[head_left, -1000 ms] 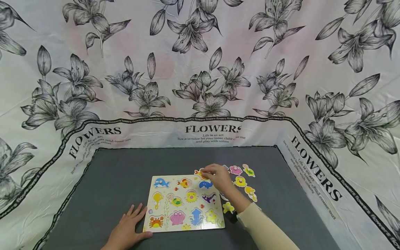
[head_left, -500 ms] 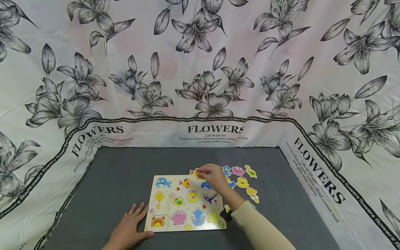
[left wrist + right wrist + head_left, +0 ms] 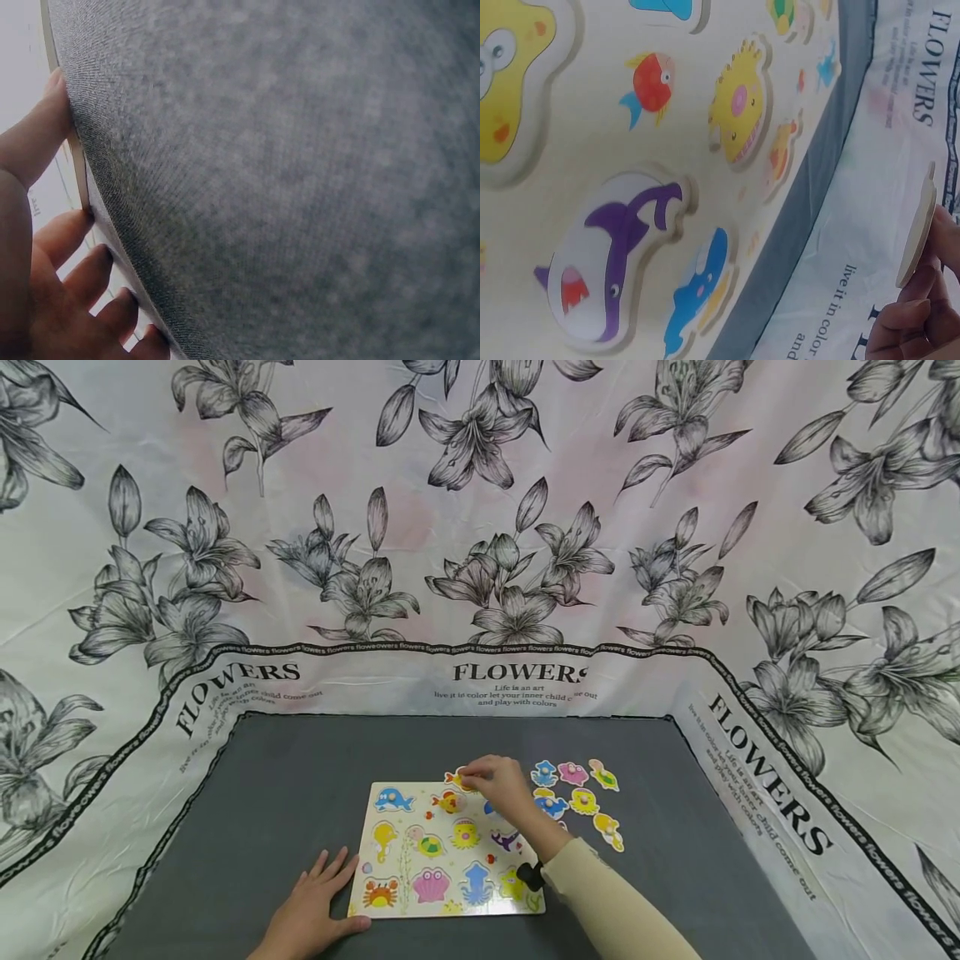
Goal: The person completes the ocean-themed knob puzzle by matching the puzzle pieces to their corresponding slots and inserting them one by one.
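Head view: one red-and-yellow fish piece (image 3: 453, 778), pinched by the right hand (image 3: 501, 787), thumb and fingers closed together, at the far edge of a puzzle board (image 3: 422, 802); well apart from the left hand (image 3: 309, 903), whose fingers are spread and nearly straight, thumb at the board's near left corner, fingertips at its left side. Board rectangular, cream-coloured, glossy with glare near its lower right, bearing sea-animal shapes. Loose pieces (image 3: 583, 802), small, flat, curved in outline, to the right of the right hand: squid, shell, turtle, whale, octopus, seahorse. Sleeve (image 3: 611, 906) cream; table covering (image 3: 300, 793) dark grey, matt; floral cloth (image 3: 345, 602) behind, white, wrinkled, lilies drawn in black line. Left wrist view: left hand unclosed, thumb and forefinger touching the thin board edge; table covering finely woven. Right wrist view: fish piece seen edge-on, a slim pale slab with a wavy outline, between thumb and fingers, visibly apart from the board; recesses cut with rounded walls, among them a purple-and-white orca (image 3: 604, 262) and a yellow star (image 3: 514, 82).
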A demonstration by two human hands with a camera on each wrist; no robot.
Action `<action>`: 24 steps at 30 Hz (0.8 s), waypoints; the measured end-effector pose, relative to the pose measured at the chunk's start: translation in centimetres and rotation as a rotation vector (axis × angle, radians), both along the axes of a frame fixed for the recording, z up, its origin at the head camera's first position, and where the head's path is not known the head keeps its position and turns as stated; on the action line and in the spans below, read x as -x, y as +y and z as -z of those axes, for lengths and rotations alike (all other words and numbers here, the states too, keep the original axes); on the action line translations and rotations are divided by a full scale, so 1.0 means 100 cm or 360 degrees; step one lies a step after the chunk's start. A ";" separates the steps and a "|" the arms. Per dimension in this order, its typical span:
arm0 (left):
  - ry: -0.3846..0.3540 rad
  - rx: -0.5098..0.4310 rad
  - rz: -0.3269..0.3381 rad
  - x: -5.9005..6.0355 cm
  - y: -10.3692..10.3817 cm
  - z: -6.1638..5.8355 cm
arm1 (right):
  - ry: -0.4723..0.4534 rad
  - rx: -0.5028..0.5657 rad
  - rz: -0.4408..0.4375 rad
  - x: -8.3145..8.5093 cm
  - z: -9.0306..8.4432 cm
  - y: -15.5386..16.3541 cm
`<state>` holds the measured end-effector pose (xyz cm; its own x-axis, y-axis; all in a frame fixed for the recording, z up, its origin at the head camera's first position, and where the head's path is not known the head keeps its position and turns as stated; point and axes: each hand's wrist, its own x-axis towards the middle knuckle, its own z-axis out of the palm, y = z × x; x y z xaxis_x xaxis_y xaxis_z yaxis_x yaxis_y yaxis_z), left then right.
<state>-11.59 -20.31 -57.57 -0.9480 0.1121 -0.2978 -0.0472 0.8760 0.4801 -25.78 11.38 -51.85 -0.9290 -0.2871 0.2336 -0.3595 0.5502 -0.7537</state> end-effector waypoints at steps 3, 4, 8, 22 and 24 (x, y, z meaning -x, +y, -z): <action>0.0002 0.0016 0.0003 0.001 -0.001 0.001 | -0.0028 -0.0013 -0.0001 0.001 0.002 -0.005; 0.0005 0.0022 0.0006 0.001 -0.001 0.001 | -0.0041 -0.0018 0.0006 0.001 0.003 -0.007; 0.0019 0.0029 0.0014 0.001 -0.001 0.002 | -0.0102 0.0001 0.0012 0.001 0.006 -0.013; 0.0019 -0.0010 0.0030 0.003 -0.001 0.003 | -0.0176 -0.0090 0.0033 0.003 0.014 -0.022; 0.0014 -0.0005 0.0038 0.003 -0.001 0.003 | -0.0181 -0.0105 0.0033 0.003 0.016 -0.023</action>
